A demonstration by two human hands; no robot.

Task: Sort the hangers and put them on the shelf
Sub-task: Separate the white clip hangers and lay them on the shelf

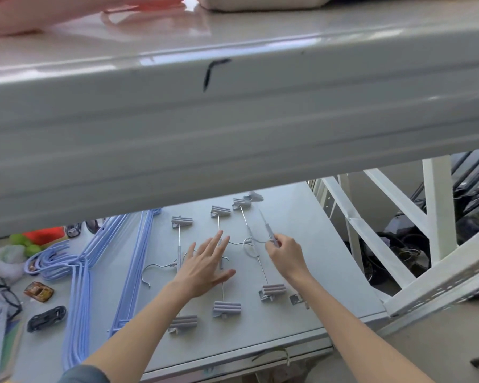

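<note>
Several grey clip hangers (250,239) with metal hooks lie side by side on the lower shelf (302,308). My right hand (284,254) pinches the bar of the rightmost clip hanger (267,230), lifting it slightly. My left hand (205,265) is open, fingers spread flat over the middle clip hanger (221,288). A bundle of light blue wire hangers (80,275) lies to the left on the same shelf, hooks pointing left. Another stack of blue hangers (134,261) lies beside it.
The upper shelf's thick grey edge (233,120) fills the top half of the view and hides the back of the lower shelf. Toy cars (46,317), glasses (3,293) and green fruit (25,244) sit at the left. White metal braces (371,230) stand to the right.
</note>
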